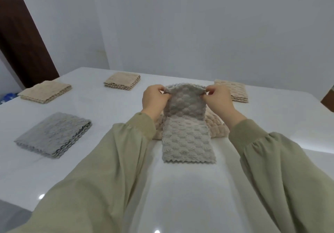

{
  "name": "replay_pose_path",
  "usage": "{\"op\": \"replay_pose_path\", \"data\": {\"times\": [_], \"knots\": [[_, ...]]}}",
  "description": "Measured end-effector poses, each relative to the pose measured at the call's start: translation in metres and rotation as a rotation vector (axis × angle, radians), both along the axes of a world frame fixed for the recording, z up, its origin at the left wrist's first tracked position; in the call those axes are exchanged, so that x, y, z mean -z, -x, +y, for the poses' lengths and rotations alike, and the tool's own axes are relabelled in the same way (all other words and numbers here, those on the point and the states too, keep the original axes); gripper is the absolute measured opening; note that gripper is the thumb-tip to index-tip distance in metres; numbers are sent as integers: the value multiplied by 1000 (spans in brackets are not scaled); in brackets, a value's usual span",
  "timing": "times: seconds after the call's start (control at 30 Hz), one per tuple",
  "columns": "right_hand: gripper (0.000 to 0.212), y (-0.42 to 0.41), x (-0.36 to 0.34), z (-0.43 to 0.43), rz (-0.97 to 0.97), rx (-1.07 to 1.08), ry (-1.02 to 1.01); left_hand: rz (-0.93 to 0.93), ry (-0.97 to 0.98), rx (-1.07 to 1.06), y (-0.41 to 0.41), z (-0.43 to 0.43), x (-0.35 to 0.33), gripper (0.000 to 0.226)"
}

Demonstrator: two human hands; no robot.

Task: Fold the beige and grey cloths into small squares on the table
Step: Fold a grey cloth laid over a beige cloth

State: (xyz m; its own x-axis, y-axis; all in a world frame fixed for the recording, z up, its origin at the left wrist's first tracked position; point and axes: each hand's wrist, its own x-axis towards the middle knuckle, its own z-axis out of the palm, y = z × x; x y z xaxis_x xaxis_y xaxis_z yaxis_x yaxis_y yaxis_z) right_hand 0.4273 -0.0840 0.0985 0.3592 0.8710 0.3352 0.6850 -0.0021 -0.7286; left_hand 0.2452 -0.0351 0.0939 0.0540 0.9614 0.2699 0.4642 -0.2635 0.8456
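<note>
Grey cloth (188,138) runs lengthwise away, far end lifted by both hands.

Wall (198,24): plain pale grey-white, fills 12 o'clock | dark brown panel (23,39): tall, slanted in view, 10 o'clock, set against wall | blue object (8,97): small, blurred, 9 o'clock edge, kind unclear | brown corner (329,100): 3 o'clock edge, cut off by frame

A single wide-angle camera sits on the person's head and faces forward and down. It is near: the sleeves (101,169) fill the lower frame, the left hand (155,98) and right hand (219,99) sit at centre, and the table (180,187) runs past them to the wall (198,24) beyond.
</note>
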Motion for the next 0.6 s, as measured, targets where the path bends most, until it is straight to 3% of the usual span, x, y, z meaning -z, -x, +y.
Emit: {"op": "replay_pose_path", "data": {"times": [0.1,0.23,0.37,0.53,0.6], "knots": [[7,0,8,-17,195,-36,12,-142,64,66,6,-20,11,25],[27,4,29,-46,430,-53,40,-303,227,163,16,-46,30,21],[30,21,63,-79,472,-26,-154,-501,302,223,26,-77,56,27],[15,33,73,-94,324,17,-184,-308,296,240,33,-83,60,11],[21,36,76,-98,326,36,-181,-284,340,253,34,-85,58,5]]}}
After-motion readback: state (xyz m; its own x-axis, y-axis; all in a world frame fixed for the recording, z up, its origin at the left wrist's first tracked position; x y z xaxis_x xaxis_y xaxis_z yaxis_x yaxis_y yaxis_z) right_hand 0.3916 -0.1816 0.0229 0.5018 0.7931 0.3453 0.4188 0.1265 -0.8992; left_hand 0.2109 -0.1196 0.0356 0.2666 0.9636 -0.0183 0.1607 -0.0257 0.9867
